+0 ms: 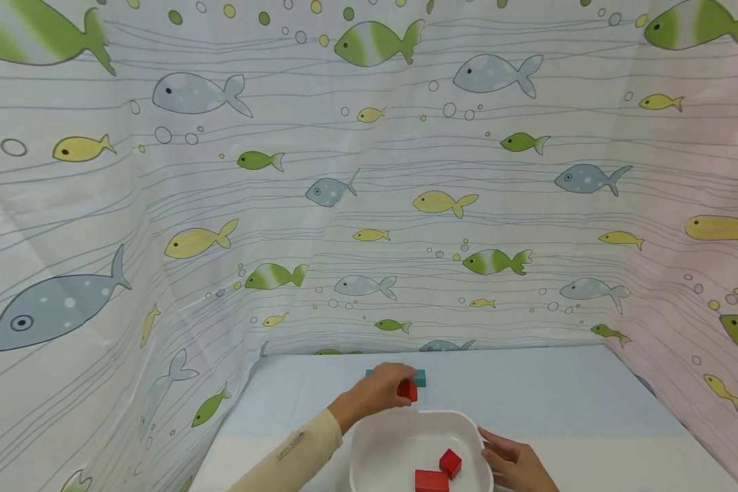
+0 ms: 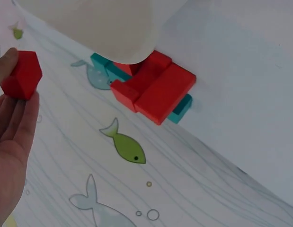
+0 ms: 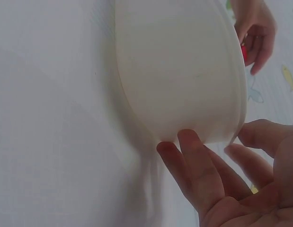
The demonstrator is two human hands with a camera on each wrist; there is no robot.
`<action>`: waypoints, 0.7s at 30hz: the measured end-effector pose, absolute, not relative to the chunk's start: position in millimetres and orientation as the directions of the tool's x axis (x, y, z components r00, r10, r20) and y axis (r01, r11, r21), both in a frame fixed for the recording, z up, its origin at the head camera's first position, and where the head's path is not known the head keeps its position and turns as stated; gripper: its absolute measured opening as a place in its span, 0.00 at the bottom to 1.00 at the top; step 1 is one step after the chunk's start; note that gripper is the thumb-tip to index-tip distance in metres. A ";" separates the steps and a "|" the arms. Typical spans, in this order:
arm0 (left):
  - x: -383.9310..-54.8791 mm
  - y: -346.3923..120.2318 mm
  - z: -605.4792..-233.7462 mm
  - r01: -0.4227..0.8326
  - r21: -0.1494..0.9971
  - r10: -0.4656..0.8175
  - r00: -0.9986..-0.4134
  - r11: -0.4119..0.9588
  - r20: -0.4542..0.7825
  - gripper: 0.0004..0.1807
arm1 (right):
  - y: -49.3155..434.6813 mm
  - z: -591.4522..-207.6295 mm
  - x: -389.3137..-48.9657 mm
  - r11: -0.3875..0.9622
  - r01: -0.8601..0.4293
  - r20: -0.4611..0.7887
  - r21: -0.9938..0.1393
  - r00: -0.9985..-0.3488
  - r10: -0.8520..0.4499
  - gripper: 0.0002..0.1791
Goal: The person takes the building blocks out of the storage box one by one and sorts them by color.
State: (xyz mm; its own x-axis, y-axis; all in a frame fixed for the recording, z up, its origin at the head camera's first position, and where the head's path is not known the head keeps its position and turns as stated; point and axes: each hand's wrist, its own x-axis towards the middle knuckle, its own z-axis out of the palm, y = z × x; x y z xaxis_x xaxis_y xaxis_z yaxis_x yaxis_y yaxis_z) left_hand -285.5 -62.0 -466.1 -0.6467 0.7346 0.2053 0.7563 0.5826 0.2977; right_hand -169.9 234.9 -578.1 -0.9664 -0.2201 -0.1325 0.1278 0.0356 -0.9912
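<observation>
My left hand (image 1: 381, 389) pinches a red block (image 2: 23, 75) between thumb and fingers, just beyond the far rim of a white plastic tub (image 1: 406, 424). Two red blocks, one small (image 1: 450, 463) and one longer (image 1: 432, 481), lie inside the tub. Behind my left hand are teal blocks (image 1: 420, 378). The left wrist view shows several red blocks (image 2: 165, 94) grouped over the teal ones, partly covered by the tub's edge. My right hand (image 1: 516, 461) holds the tub's right side, thumb at the rim and fingertips (image 3: 188, 137) against the outer wall.
The white table (image 1: 559, 389) carries the tub and blocks. A fish-print curtain (image 1: 369, 150) hangs along the back and both sides of it, close behind the teal blocks.
</observation>
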 end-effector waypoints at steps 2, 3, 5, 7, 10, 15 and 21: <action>-291.3 -59.4 -467.2 0.739 0.313 0.716 -0.666 0.597 0.207 0.27 | 235.5 -578.4 -170.0 0.032 0.127 -0.131 -0.991 -0.967 -0.219 0.38; -294.1 -58.0 -467.6 0.732 0.319 0.711 -0.674 0.602 0.202 0.26 | 235.8 -578.5 -170.0 0.031 0.127 -0.131 -0.991 -0.967 -0.219 0.38; -299.3 -55.2 -468.4 0.720 0.325 0.704 -0.685 0.614 0.186 0.24 | 236.2 -578.8 -170.0 0.028 0.126 -0.129 -0.992 -0.967 -0.220 0.38; -303.8 -52.7 -468.6 0.718 0.317 0.705 -0.687 0.620 0.176 0.20 | 236.4 -579.0 -170.0 0.026 0.123 -0.126 -0.992 -0.967 -0.223 0.38; -310.2 -49.7 -470.8 0.721 0.296 0.711 -0.684 0.627 0.160 0.15 | 236.6 -579.3 -169.7 0.027 0.117 -0.120 -0.993 -0.968 -0.222 0.37; -319.7 -44.7 -480.0 0.717 0.259 0.716 -0.688 0.647 0.117 0.08 | 236.7 -579.8 -169.7 0.030 0.119 -0.123 -0.992 -0.969 -0.215 0.37; -325.3 -38.9 -490.8 0.686 0.226 0.693 -0.718 0.692 0.058 0.09 | 237.2 -580.2 -170.1 0.020 0.127 -0.128 -0.992 -0.966 -0.224 0.37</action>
